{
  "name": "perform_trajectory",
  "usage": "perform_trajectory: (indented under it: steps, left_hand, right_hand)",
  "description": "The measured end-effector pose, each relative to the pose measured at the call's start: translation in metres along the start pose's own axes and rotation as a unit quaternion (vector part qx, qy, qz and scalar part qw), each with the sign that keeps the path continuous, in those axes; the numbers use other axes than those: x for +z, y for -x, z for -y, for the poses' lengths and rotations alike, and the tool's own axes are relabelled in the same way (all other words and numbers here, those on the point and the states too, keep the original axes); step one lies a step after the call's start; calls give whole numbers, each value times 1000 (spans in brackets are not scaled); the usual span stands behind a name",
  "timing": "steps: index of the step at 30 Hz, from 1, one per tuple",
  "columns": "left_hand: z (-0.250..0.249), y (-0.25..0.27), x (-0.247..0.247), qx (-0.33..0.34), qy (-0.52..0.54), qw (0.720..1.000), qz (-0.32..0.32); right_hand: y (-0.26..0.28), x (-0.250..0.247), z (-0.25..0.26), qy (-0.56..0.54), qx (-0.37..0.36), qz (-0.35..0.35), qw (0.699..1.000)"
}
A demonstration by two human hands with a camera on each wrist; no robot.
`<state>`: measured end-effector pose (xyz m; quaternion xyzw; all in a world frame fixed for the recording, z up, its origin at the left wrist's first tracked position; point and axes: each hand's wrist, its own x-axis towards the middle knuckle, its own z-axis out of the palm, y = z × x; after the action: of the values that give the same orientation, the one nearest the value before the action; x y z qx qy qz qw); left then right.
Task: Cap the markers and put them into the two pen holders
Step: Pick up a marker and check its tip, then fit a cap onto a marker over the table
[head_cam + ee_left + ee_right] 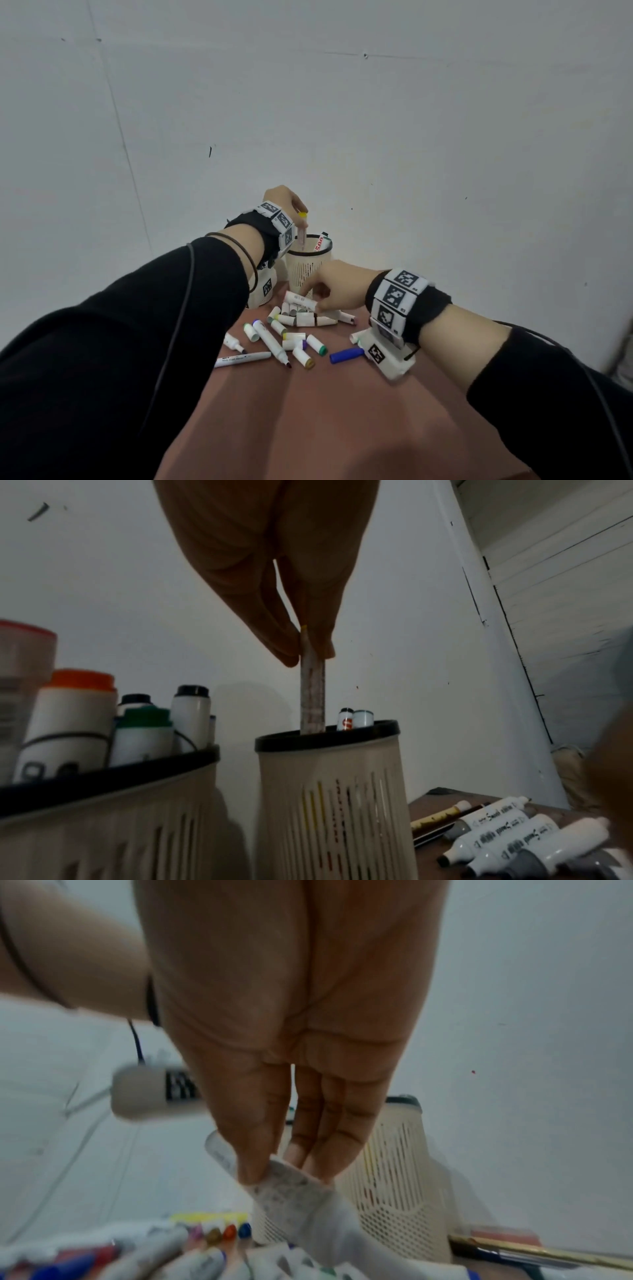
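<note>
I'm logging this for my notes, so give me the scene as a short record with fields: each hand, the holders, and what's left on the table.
left hand: pinches a yellow-capped marker, upright, lower end inside the right holder
right hand: pinches a white marker at the pile
left holder: holds several capped markers
table: loose markers and caps, a blue cap

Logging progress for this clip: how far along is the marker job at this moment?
Partly done. Done: several capped markers stand in the near cream slotted pen holder. In hand: the left hand pinches a yellow-capped marker upright, lower end inside the far black-rimmed cream holder; the right hand pinches a white marker at the pile. Left: many markers and loose caps, including a blue cap, on the brown table.
</note>
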<state>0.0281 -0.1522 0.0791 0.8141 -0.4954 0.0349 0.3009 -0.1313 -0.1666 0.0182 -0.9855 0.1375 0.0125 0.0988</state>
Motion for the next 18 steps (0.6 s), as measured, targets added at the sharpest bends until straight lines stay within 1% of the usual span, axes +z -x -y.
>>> perform_trajectory:
  steps: [3,6,7,9,12,14,16,18]
  left_hand:
    - [6,4,4,-16,-3,999,31]
    - [13,11,4,-3,-6,998,61]
    - [16,14,2,4,-8,998,66]
    - [20,21,-3,13,-8,997,70]
    - [27,35,-12,26,-3,998,61]
    - [32,48,-17,38,-6,997,65]
    - [39,64,-20,47,-18,995,87]
    - [47,79,-22,57,-50,990,119]
  right_hand:
    - [16,-5,0,-56,-3,-40,998]
    - [33,-6,-1,-133,8,-87,987]
    - [37,-5,-1,-178,18,-101,979]
    - [47,-2,0,-278,36,-126,952]
    - [61,5,4,-400,59,-144,903]
    - [71,11,9,-481,66,-152,861]
    - [80,18,15,-576,64,-163,798]
    - [86,26,21,-666,52,-171,724]
